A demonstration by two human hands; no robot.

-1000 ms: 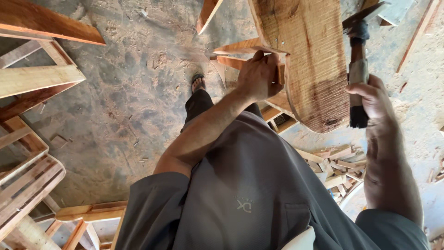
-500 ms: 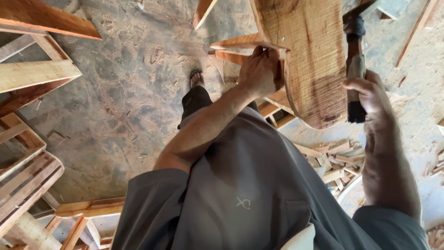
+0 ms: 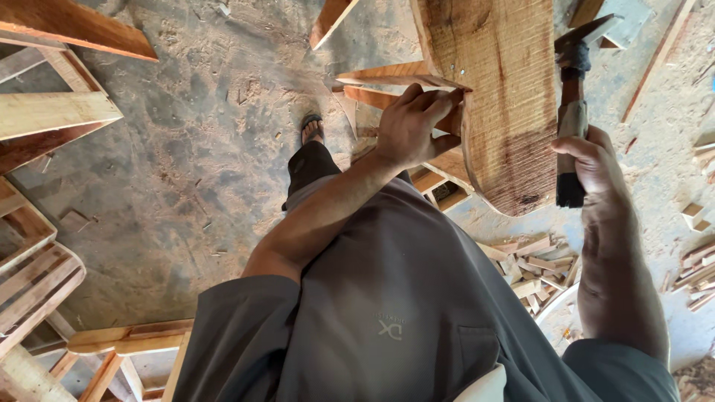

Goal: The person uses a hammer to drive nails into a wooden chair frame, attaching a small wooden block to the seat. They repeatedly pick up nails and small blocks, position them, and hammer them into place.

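The left hand (image 3: 413, 126) sits just above centre, fingers curled over a thin wooden slat (image 3: 398, 74) that runs out toward nine o'clock from the left edge of a thick slab (image 3: 503, 97). The fingertips press where slat and slab meet; the hand is clenched on the slat. A second slat lies just under the first, partly hidden by the palm.

The slab fills the twelve-to-two o'clock area. Its rough-sawn face shows plainly, its rounded lower end curves off at about three o'clock, and two small nail heads sit near its left edge, just above the fingers.

The right hand (image 3: 596, 160), at three o'clock, is wrapped tight round the handle of a hammer (image 3: 572, 112). The handle stands nearly upright just right of the slab's edge, with its dark butt below the fist and the metal head up at one o'clock, near the top border. A narrow gap separates hammer and slab.

Open floor (image 3: 186, 171), dusty and strewn with shavings, spreads from nine to eleven o'clock; one sandalled foot (image 3: 313, 128) stands on it just left of the left wrist. Wooden frames (image 3: 37, 290) crowd the left edge from seven to ten o'clock. A heap of offcuts (image 3: 532, 272) lies at four o'clock, beneath the slab's end, between the two forearms. More scraps lie at the right border.
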